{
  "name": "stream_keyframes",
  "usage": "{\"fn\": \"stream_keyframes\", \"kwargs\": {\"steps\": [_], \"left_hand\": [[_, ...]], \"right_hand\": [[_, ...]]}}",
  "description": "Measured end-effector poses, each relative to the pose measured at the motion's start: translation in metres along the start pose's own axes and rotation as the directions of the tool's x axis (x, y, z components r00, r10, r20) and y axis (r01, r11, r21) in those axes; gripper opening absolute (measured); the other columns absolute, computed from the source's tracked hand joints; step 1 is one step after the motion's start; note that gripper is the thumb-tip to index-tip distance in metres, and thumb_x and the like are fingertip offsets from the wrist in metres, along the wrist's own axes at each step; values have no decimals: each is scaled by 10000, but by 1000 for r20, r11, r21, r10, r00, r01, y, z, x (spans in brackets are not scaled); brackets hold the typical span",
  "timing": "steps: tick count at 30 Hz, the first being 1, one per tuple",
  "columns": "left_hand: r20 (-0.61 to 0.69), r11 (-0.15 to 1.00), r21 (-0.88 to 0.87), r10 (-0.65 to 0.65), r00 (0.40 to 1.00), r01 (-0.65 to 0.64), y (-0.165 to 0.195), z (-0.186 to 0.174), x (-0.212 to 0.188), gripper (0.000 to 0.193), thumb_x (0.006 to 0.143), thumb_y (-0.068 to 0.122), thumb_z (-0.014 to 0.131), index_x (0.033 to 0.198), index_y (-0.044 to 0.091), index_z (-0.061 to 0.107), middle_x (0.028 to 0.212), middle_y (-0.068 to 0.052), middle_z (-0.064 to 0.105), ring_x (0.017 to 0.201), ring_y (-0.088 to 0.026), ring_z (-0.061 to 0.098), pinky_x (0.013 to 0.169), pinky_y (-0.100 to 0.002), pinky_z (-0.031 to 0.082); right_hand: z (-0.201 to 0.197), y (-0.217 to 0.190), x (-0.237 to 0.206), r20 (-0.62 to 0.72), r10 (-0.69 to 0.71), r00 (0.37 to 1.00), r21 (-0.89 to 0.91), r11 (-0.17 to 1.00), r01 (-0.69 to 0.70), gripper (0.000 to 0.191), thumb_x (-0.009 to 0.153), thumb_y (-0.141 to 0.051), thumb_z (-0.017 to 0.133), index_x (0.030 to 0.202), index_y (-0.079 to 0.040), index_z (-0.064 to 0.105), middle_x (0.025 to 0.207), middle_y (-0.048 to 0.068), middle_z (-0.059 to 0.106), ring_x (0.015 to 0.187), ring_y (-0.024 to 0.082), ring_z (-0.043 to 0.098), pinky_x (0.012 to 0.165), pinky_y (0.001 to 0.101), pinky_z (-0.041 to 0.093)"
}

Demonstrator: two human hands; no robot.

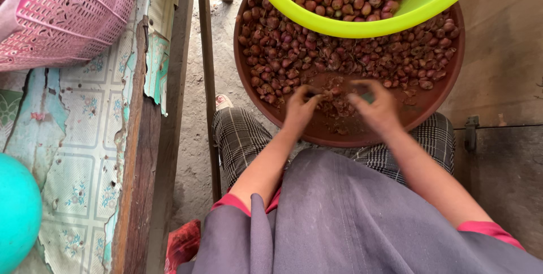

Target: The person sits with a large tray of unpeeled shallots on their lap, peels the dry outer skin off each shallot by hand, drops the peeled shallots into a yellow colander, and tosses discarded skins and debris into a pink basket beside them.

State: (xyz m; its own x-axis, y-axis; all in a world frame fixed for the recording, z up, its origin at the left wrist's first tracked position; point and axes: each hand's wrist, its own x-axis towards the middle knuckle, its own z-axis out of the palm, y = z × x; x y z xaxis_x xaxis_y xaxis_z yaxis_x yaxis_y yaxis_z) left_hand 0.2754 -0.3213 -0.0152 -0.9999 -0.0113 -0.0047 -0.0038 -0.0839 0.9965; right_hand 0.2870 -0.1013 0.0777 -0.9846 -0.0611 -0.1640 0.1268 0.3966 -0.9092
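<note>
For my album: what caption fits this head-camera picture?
Two hands sort small red shallots in a brown tray.

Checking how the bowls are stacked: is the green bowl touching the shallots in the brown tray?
Cannot tell. In the head view, the green bowl overlaps the brown tray, hiding any contact with its shallots.

Both forearms reach forward, left hand (301, 109) and right hand (378, 108) curled, blurred

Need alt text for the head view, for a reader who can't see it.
Seen from above, a seated person's left hand and right hand work among small reddish shallots in a round brown tray; a lime-green bowl of shallots overlaps its far edge.
</note>
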Motion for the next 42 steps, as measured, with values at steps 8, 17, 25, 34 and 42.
{"fn": "stream_keyframes", "kwargs": {"steps": [8, 17, 25, 34, 42], "left_hand": [[127, 690, 687, 192, 973, -226, 34, -18, -5, 254, 803, 97, 771, 1043, 73, 693, 1049, -145, 691, 987, -379, 679, 811, -454, 546], [190, 640, 730, 146, 971, -239, 8, -7, -3, 225, 889, 128, 740, 1098, 74, 680, 1185, -162, 669, 1004, -398, 681, 811, -482, 542], [256, 679, -464, -513, 819, 570, 2, 0, 13, 140, 1054, 225, 576, 1141, 122, 615, 1020, -19, 706, 888, -197, 678, 720, -358, 547], [272, 606, -559, -511, 815, 567, 4, 11, -2, 179, 1014, 227, 675, 1137, 100, 644, 882, 12, 678, 760, -114, 652, 657, -284, 565], [210, 820, -360, -394, 895, 446, 23, 13, -5, 263, 916, 201, 776, 1117, 45, 711, 889, -32, 728, 694, -79, 626, 559, -213, 463]], "right_hand": [[-4, 26, 24, -75, -153, 985, -352, 929, 117, 302, 890, -196, 760, 1151, -47, 728, 1066, 136, 740, 965, 240, 721, 837, 380, 578], [24, 13, 56, 66, -170, 983, -496, 849, 181, 322, 924, -228, 777, 1184, -48, 714, 990, 169, 698, 821, 295, 667, 703, 410, 542], [5, 3, 30, 268, 66, 961, 481, 855, -193, 306, 962, -165, 700, 1225, -11, 668, 1069, 33, 756, 674, 78, 595, 605, 243, 499], [19, -25, 13, 90, -245, 965, -15, 969, 248, 546, 834, -129, 829, 1324, -1, 624, 1107, 68, 720, 1005, 153, 668, 885, 296, 544], [21, -34, 6, 40, -294, 955, -285, 912, 293, 415, 857, -129, 785, 1250, -63, 669, 1108, 130, 758, 1026, 195, 736, 863, 313, 566]]}}
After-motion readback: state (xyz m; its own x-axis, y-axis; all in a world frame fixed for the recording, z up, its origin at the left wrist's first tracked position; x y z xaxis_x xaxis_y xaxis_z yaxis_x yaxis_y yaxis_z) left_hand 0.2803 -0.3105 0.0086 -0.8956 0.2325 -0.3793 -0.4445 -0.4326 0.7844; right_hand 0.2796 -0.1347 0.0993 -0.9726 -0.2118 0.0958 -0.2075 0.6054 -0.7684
